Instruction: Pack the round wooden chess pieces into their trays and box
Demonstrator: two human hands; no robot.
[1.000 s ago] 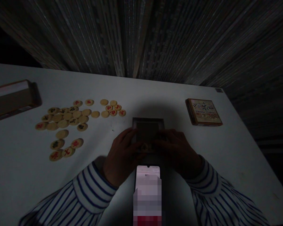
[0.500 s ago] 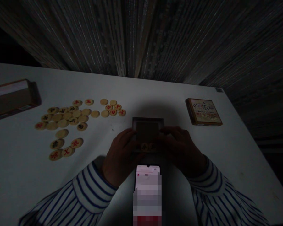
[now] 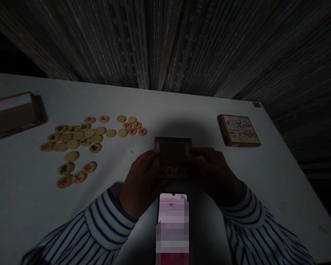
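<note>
A small dark open box (image 3: 173,141) sits in shadow at the table's middle. Two or three round tan game pieces (image 3: 174,171) lie in a row along its near edge. My left hand (image 3: 141,180) curls against the box's left side, fingers bent at its edge. My right hand (image 3: 213,173) rests at the box's right side, its fingertips at the row of pieces. Whether either hand pinches a piece is lost in the dark. Both arms wear blue-striped white sleeves.
Several loose tan discs with red or dark characters (image 3: 79,140) are scattered on the white table (image 3: 182,114) at left. A brown box lid (image 3: 12,114) lies far left, a printed game box (image 3: 238,130) at right. A lit phone (image 3: 172,224) stands near me.
My right hand has shifted slightly right, uncovering more of the row of pieces at the box's near edge. My left hand has stayed put.
</note>
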